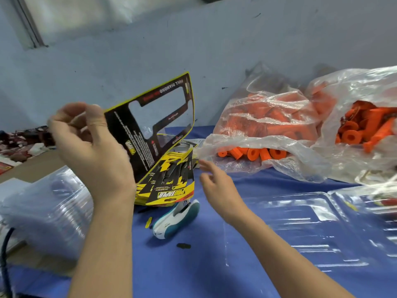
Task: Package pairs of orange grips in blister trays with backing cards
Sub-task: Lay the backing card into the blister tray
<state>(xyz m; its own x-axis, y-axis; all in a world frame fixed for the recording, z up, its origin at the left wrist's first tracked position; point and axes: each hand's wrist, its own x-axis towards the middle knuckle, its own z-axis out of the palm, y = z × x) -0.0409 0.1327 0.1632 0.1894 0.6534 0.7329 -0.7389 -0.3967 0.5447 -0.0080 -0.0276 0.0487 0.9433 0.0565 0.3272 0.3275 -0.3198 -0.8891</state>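
One card (150,117) is up at ten o'clock, its edge pinched by the left hand (90,147); thin and bendy, best held by its rim. Right hand (217,186) hovers, fingers loosely spread, empty. Grips (253,152) at two o'clock, rubbery and light; tray (300,229) at four.

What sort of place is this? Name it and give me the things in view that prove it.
Most likely a small hand-packing workbench in a workshop. Clear plastic bags bulge with loose orange grips, a stack of printed backing cards lies on the blue cloth, and empty clear blister trays wait beside them.
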